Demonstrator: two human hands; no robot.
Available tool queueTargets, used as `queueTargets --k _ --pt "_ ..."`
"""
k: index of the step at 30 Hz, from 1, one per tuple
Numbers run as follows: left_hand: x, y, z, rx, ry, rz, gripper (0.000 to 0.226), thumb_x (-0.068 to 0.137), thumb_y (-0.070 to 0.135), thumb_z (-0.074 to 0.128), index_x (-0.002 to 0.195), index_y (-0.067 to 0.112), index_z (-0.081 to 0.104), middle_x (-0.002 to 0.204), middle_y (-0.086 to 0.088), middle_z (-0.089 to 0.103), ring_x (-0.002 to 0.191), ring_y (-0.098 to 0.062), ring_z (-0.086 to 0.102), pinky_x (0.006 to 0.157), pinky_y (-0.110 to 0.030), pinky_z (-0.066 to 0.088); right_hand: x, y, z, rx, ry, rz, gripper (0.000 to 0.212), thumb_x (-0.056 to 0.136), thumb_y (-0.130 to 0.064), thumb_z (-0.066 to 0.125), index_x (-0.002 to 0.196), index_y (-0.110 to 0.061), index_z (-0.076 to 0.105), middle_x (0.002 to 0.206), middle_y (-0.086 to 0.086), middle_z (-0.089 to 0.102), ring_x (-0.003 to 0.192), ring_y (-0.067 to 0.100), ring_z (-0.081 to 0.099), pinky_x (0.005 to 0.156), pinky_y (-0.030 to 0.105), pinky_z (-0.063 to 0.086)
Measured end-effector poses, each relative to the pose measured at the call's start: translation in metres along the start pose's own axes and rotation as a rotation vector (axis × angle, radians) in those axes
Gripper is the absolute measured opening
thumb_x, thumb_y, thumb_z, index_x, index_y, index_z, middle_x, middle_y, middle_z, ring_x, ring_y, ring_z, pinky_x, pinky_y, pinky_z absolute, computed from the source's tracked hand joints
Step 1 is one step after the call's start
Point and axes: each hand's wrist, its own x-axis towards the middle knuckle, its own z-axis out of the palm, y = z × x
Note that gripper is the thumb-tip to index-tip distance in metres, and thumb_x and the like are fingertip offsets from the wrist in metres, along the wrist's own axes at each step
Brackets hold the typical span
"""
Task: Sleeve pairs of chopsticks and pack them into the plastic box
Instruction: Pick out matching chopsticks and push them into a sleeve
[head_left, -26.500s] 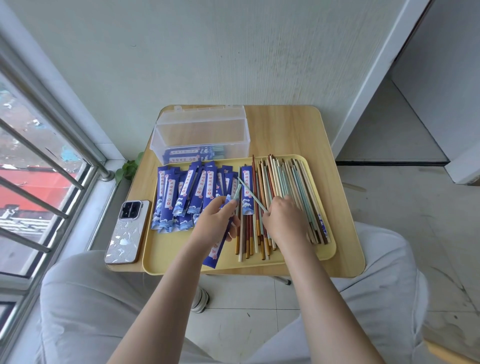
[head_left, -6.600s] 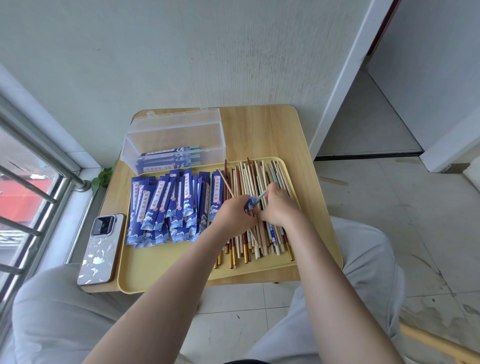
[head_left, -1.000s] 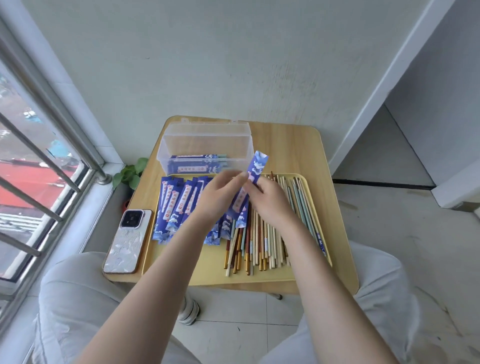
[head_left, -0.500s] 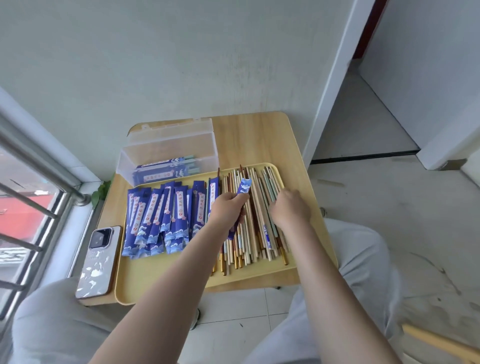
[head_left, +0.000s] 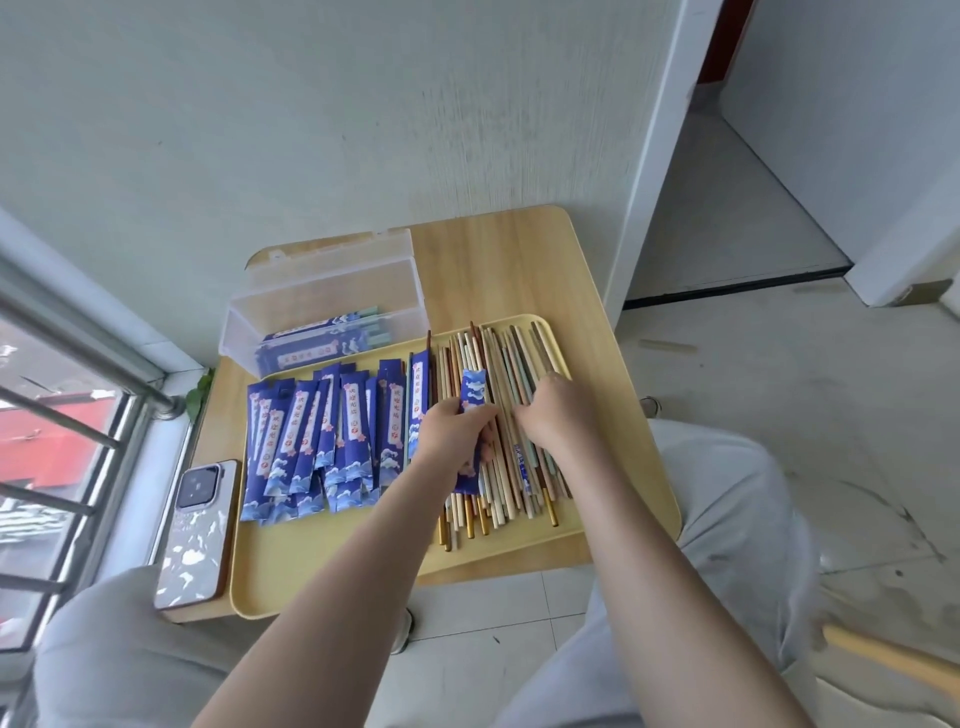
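Nearest, a yellow tray (head_left: 322, 582) lay on the wooden surface (head_left: 498, 270), a phone (head_left: 195, 535) just beside its left edge. On the tray, the left hand (head_left: 457, 431) gripped a blue sleeve (head_left: 471, 395) over the loose chopsticks (head_left: 498, 467); the right hand (head_left: 558, 415) rested on that pile, fingers hidden, perhaps pinching one. Empty sleeves (head_left: 322, 436) fanned out to the left. Beyond, the clear plastic box (head_left: 332, 296) held sleeved pairs (head_left: 322, 345), their count unclear through the wall.
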Motion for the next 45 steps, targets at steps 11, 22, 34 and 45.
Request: queueTargets --k 11,22,34,45 --pt "-0.001 -0.002 -0.003 -0.077 -0.027 -0.013 0.017 0.095 0.021 0.067 0.097 0.007 0.058 0.067 -0.005 0.064 0.045 -0.011 0.06 0.041 -0.02 0.046 0.0 -0.001 -0.002 0.06 -0.094 0.03 0.026 0.095 -0.035 0.067 0.094 -0.01 0.063 0.083 0.004 0.063 0.064 0.017 0.056 0.048 0.023 0.033" --pt "-0.004 -0.001 -0.016 -0.111 -0.07 0.029 0.016 0.094 0.019 0.066 0.095 0.007 0.056 0.064 -0.007 0.064 0.052 -0.02 0.059 0.057 -0.03 0.055 -0.006 -0.009 -0.017 0.252 0.045 -0.097 0.022 0.096 -0.031 0.063 0.081 -0.019 0.053 0.068 -0.002 0.062 0.059 0.017 0.061 0.065 0.036 0.057" --pt "-0.012 -0.001 -0.048 0.033 0.116 0.172 0.025 0.09 0.025 0.071 0.081 0.006 0.057 0.058 -0.006 0.064 0.047 -0.016 0.061 0.06 -0.031 0.061 -0.036 -0.065 -0.056 1.186 -0.271 -0.272 0.017 0.1 -0.002 0.047 0.103 -0.002 0.064 0.088 0.016 0.074 0.052 0.018 0.056 0.046 0.024 0.035" --pt "-0.023 -0.014 -0.062 0.036 0.051 0.281 0.022 0.091 0.029 0.071 0.093 0.008 0.066 0.085 -0.012 0.073 0.081 -0.026 0.073 0.083 -0.046 0.061 -0.038 -0.089 -0.043 0.759 0.161 -0.321 0.037 0.107 -0.032 0.044 0.082 -0.014 0.065 0.053 -0.005 0.052 0.051 0.011 0.047 0.055 0.03 0.04"
